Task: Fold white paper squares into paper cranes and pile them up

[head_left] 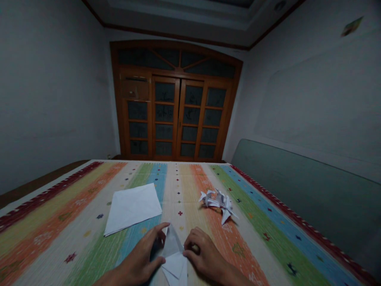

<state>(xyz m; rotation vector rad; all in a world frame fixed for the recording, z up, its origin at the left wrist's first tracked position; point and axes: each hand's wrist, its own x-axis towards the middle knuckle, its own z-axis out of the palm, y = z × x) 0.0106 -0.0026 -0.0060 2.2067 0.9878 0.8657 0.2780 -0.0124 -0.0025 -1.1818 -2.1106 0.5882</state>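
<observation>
Hands: left hand (143, 256) and right hand (205, 254) flank one part-folded sheet (174, 254) of white paper, close together, sheet between them.
Left grip: narrow; forefinger lies over the sheet's upper left flap, thumb tucked under its lower left edge, so it holds the paper.
Right grip: fingers curled tight, knuckles up, tips at the sheet's right edge; pinch or plain press, cannot tell.
Sheet: flat on the striped cloth (74, 222), pointed flap raised between the two hands, lower layers fanned toward the wrists.
Fold advice (judgement): line up the edges before pressing, pin one side with the left thumb, run the right fingertips along the crease outward from the grip. The cloth is soft, so press hard or the crease will come out rounded.
Beyond left hand: stack of flat sheets (132, 206), near, not touching.
Beyond right hand: folded paper figures (218, 200), clustered, near, apart from the grip.
Counts: hands 2; sheets in work 1; stacks 1, sheet count in it not readable; finished figures at least 2, overlap blocks an exact count.
</observation>
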